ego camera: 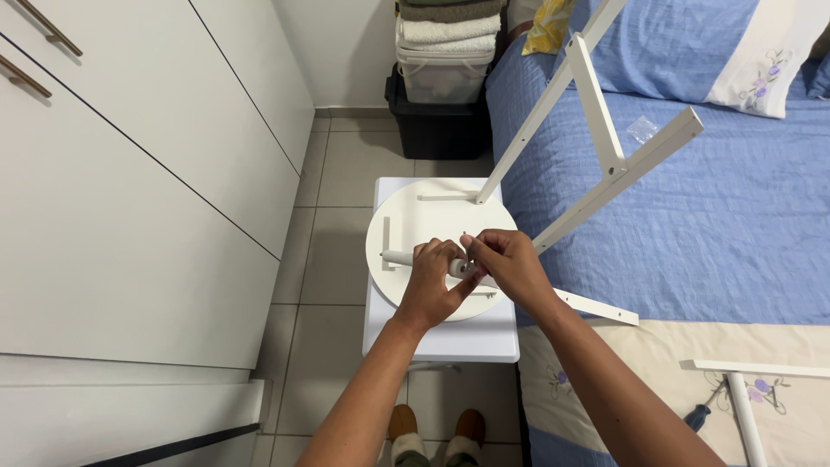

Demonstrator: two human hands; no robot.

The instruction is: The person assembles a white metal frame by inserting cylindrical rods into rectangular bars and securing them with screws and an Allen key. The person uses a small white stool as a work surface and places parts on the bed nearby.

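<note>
My left hand [432, 281] wrapped around white stool leg [399, 258], leg lying flat across round white seat [393, 227], near its front edge. My right hand [510, 264] pinched shut on small metal fitting [464, 268] at leg's end, fingertips touching left hand. Seat rests on square white table [450, 337], overhanging its left edge. White leg frame [596, 147] rises from seat's back edge, leaning over blue bed [709, 225]. Loose white leg [596, 307] at table's right edge. Screwdriver [697, 417] on bed's near corner.
</note>
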